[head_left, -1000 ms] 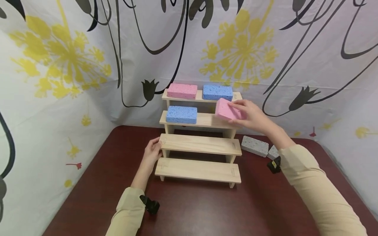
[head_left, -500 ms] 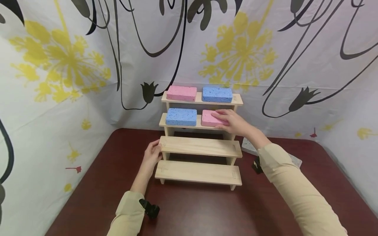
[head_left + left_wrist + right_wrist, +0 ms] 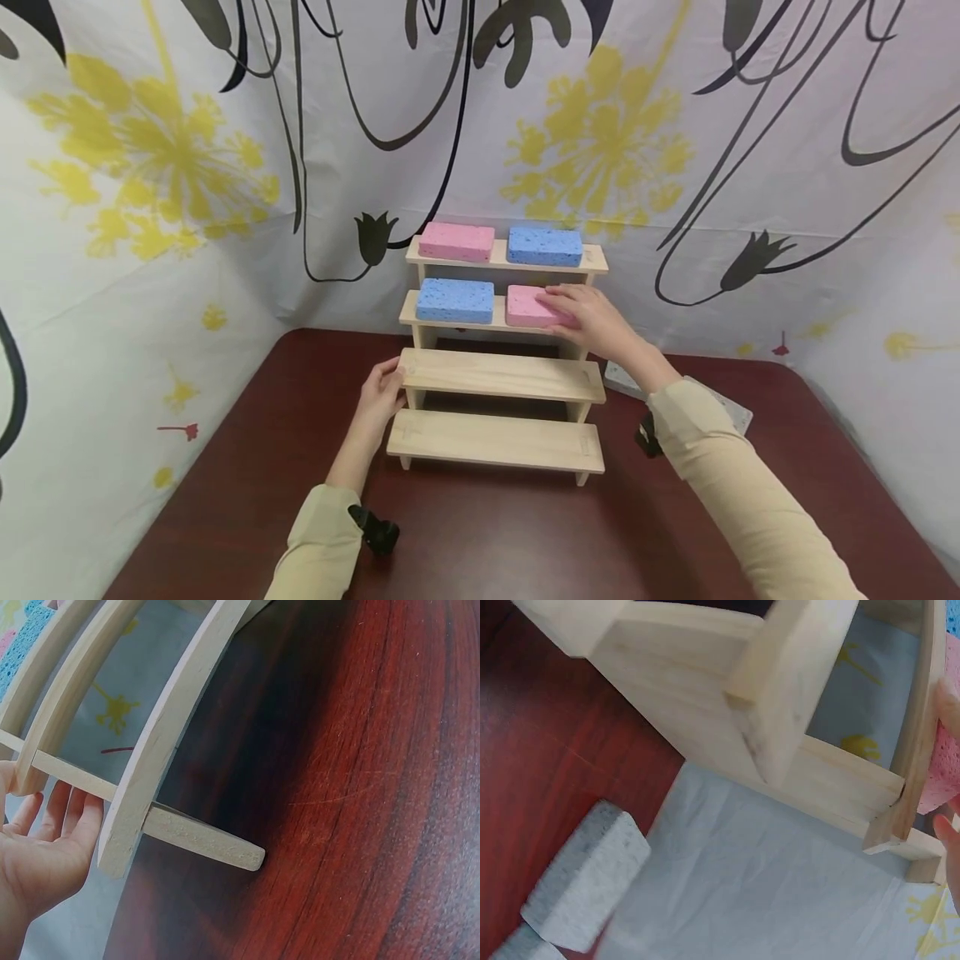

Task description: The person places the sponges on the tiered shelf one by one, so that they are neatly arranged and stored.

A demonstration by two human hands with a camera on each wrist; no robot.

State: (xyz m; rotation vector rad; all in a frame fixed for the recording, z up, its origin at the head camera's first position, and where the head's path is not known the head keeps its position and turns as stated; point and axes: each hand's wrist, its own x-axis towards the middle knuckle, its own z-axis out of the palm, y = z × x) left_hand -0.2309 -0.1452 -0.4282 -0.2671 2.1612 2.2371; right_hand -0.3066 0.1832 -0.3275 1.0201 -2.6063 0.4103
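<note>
Patterned wall (image 3: 480, 179), white with grey stems and yellow flowers, backs a dark red table (image 3: 480, 542). On it stands a wooden rack (image 3: 480, 372) with four tiers. The left hand (image 3: 381, 393) grasps the left end of the third tier down, probably to steady the rack. The right hand (image 3: 596, 321) pinches the held sponge (image 3: 522, 305), a pink one, fingers on top and thumb in front; it appears to rest at the right of the second tier. Setting it there looks like the step in hand, nearly done; the next move seems to call for loosening the grip without dragging it askew. Apart to its left lies the lower blue sponge (image 3: 455, 301). The top tier bears the other pink sponge (image 3: 457, 242) on the left and the upper blue sponge (image 3: 545, 247) on the right. Grey blocks (image 3: 585, 877) lie close together on the table, right of the rack.
</note>
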